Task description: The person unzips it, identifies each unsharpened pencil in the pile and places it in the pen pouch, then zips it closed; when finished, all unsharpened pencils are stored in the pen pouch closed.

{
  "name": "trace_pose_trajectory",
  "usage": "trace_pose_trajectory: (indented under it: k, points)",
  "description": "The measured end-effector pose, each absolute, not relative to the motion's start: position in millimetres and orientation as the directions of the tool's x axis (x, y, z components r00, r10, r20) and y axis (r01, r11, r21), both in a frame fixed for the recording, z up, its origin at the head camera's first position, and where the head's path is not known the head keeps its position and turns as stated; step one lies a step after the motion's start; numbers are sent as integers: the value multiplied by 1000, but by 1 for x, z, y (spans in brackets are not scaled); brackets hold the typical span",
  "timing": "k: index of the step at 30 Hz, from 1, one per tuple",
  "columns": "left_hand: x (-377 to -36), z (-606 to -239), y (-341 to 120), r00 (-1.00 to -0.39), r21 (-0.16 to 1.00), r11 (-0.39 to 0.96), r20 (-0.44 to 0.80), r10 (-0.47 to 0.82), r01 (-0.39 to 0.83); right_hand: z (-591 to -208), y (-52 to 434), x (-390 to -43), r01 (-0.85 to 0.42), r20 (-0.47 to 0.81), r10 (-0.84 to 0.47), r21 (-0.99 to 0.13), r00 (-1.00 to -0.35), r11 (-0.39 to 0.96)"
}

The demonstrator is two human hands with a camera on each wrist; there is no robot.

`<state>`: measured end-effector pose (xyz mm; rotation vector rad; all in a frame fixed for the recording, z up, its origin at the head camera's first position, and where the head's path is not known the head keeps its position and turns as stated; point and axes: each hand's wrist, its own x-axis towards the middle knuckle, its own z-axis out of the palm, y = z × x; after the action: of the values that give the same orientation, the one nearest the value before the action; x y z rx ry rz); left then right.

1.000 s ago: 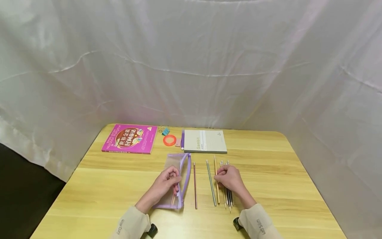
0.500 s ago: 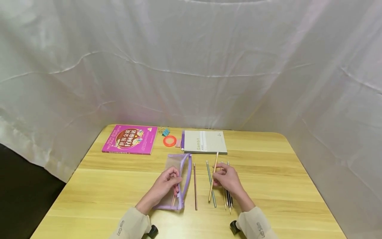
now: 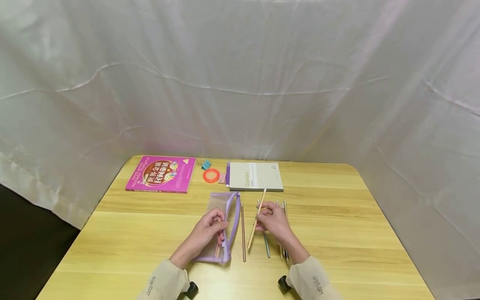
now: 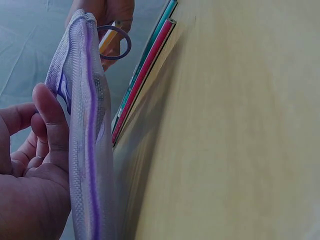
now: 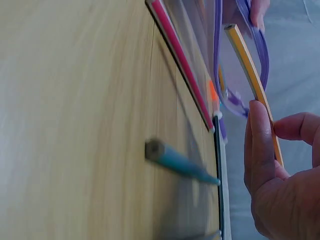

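Note:
My left hand (image 3: 207,229) grips the edge of a purple-trimmed mesh pencil pouch (image 3: 237,216), whose zipped mouth gapes toward the right. Something thin and pencil-like shows through its mesh near the bottom. Between thumb and fingers, my right hand (image 3: 276,221) pinches a yellow pencil (image 3: 252,238), raised and tilted with its lower end toward the pouch. In the right wrist view the blunt end of that pencil (image 5: 244,52) overlaps the pouch opening. A red pencil (image 3: 243,237) lies just right of the pouch. Partly under the right hand is a teal pencil (image 3: 267,246).
Several more pencils (image 3: 281,251) lie together beneath the right wrist. Along the back stand a pink book (image 3: 161,174), a teal binder clip (image 3: 206,165), an orange tape roll (image 3: 211,176), a purple pen (image 3: 227,175) and a beige notebook (image 3: 264,177). Pale curtains surround the wooden table (image 3: 337,216).
My right hand has lifted the yellow pencil off the table and carried it left, over the teal pencil toward the pouch. The left hand and pouch have stayed in place.

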<state>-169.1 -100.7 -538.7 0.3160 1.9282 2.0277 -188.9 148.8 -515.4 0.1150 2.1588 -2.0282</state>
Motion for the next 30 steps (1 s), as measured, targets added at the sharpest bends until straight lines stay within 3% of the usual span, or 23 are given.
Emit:
trace_pose_trajectory:
  k: [13, 23, 30]
  points:
    - [-167, -536, -98, -921, 996, -27, -69, 382, -86, -512, 120, -193, 127, -127, -33, -992, -991, 8]
    - [-168, -537, -97, -917, 996, -29, -63, 394, -81, -512, 106, -188, 123, -125, -64, -992, -990, 37]
    - [-167, -537, -97, -918, 997, -42, -45, 395, -67, -511, 105, -191, 123, -123, -9, -992, -992, 19]
